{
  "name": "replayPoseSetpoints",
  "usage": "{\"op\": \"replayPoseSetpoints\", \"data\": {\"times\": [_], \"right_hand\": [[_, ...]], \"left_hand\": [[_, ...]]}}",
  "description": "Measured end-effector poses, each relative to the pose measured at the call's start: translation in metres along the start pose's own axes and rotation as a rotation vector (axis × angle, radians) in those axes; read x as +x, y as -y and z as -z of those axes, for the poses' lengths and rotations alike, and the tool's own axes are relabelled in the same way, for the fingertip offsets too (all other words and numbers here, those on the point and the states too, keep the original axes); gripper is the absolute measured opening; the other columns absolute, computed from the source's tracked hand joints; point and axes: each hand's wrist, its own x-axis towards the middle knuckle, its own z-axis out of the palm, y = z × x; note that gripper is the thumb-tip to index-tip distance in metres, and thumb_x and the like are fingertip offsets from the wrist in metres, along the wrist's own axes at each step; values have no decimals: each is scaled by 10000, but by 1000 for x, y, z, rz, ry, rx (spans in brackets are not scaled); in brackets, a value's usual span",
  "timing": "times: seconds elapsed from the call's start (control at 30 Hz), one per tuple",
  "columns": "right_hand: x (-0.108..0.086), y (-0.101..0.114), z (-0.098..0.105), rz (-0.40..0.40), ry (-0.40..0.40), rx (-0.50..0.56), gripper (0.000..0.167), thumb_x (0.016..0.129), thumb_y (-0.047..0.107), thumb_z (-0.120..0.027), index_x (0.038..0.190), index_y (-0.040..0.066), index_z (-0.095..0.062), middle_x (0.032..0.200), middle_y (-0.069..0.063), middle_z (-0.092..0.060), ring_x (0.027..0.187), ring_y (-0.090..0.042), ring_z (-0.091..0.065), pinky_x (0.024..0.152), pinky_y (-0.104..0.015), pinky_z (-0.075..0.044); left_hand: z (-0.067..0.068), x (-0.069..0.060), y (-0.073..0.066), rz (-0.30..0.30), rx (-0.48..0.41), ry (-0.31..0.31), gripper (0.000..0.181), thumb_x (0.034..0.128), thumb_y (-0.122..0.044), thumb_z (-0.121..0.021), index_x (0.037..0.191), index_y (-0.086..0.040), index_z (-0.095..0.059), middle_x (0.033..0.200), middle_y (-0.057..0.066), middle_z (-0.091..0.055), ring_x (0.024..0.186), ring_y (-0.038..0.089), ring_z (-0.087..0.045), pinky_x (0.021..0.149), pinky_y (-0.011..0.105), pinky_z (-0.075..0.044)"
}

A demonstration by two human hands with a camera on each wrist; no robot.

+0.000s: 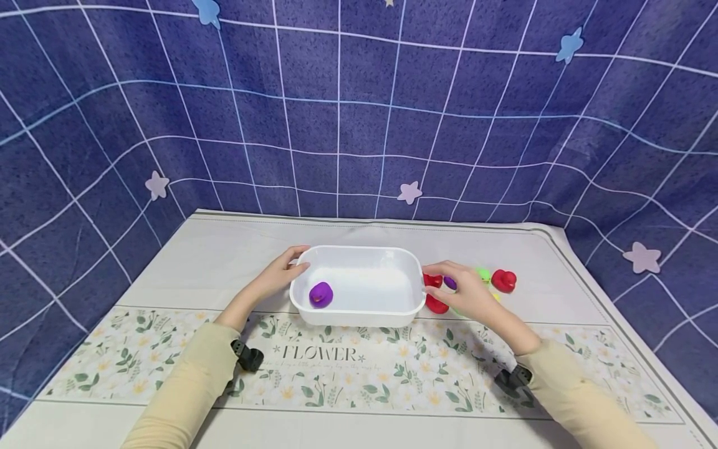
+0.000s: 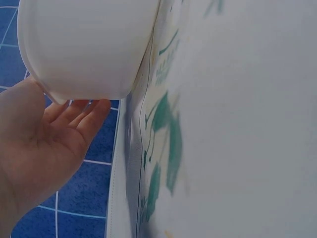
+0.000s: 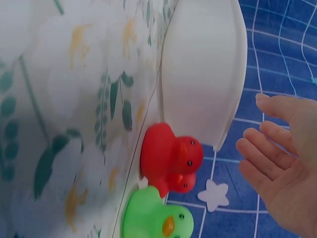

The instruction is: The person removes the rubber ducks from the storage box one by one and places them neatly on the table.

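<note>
A white plastic basin (image 1: 359, 318) stands upright on the table, with a purple rubber duck (image 1: 321, 295) inside at its left end. My left hand (image 1: 277, 274) holds the basin's left end, thumb over the rim and fingers against the outside. At the right end, my right hand (image 1: 462, 290) is beside the rim with fingers and thumb apart. The right wrist view shows this hand (image 3: 277, 158) relaxed, with a gap between it and the basin (image 3: 203, 69). Red rubber ducks (image 3: 166, 153) and a green rubber duck (image 3: 148, 213) sit close by the basin's right end.
Under and around my right hand are more ducks, partly hidden: a red one (image 1: 504, 280), a green one (image 1: 483, 275) and a purple one (image 1: 450, 282). A flower-printed cloth (image 1: 359, 374) covers the table. Behind hangs a blue gridded curtain (image 1: 359, 125) with stars.
</note>
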Motion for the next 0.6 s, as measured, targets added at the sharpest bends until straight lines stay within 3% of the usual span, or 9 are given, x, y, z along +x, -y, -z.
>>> {"op": "replayPoseSetpoints", "data": {"times": [0.17,0.37,0.47,0.6], "right_hand": [[6,5,-8,8,36,3,368,787,149,-753,1116,12,-663,1077,-93,-683,955,-243,-643,820,-422,-560],[14,12,-19,23,67,21,381,804,210,-742,1130,32,-660,1099,-78,-679,1028,-239,-634,884,-404,-539],[18,14,-26,26,81,40,383,809,222,-737,1133,34,-659,1086,-73,-681,890,-228,-648,766,-369,-563],[23,18,-35,33,95,54,389,815,240,-730,1140,39,-655,1086,-63,-683,887,-223,-648,787,-354,-558]], "left_hand": [[0,2,4,-9,12,3,534,985,-196,-480,1436,7,-280,1411,291,-366,1160,460,-513,919,468,-521],[1,5,8,-19,13,9,532,987,-216,-476,1432,4,-286,1402,286,-376,1170,457,-510,915,444,-529],[2,4,7,-19,12,9,530,986,-210,-478,1431,6,-288,1402,285,-378,1167,458,-512,915,448,-528],[1,3,5,-14,11,8,516,987,-185,-470,1433,3,-289,1407,284,-374,1181,460,-500,929,460,-517]]}}
